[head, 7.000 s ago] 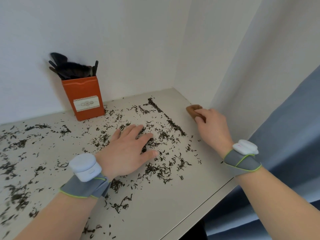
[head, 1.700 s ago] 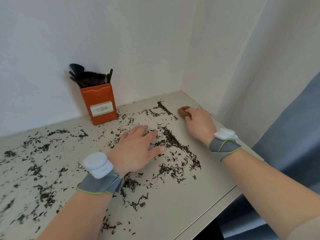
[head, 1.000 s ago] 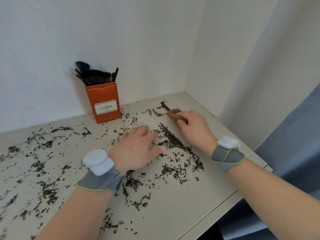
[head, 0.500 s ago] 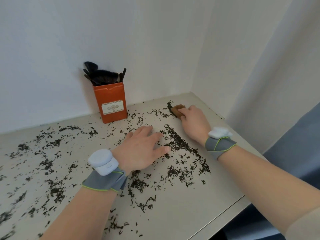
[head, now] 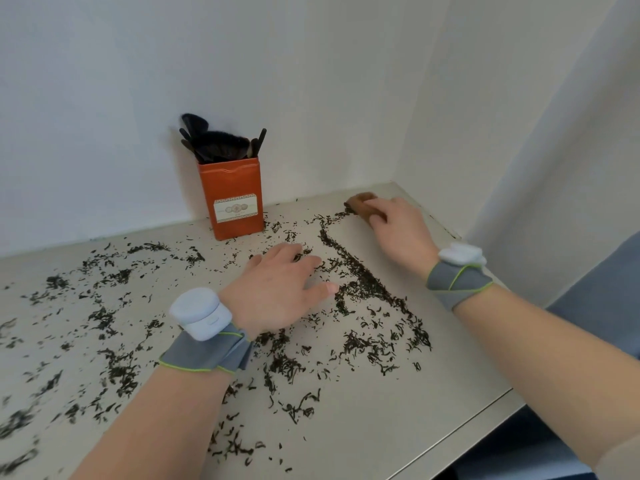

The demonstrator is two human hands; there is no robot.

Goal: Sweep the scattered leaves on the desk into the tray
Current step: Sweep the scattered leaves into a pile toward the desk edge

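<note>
Small brown block (head: 360,201) largely hidden under right hand's grip (head: 398,233).
Scattered dark leaves (head: 15,422) blur at the pale tabletop's (head: 398,427) cut-off left edge; the orange tin's (head: 232,188) label is too small to read.

An upright orange rectangular tin (head: 231,199) with a pale label (head: 235,207) stands near the white back wall (head: 104,98); black brushes (head: 216,143) stick out of its top; blue-grey fabric (head: 602,299) hangs at the right.

Black dried leaves (head: 360,275) speckle a pale beige desk (head: 381,427). An orange rectangular tin (head: 230,188) bears a cream patterned label (head: 235,208). Grey fabric wristbands (head: 207,356) show lime edging.
</note>
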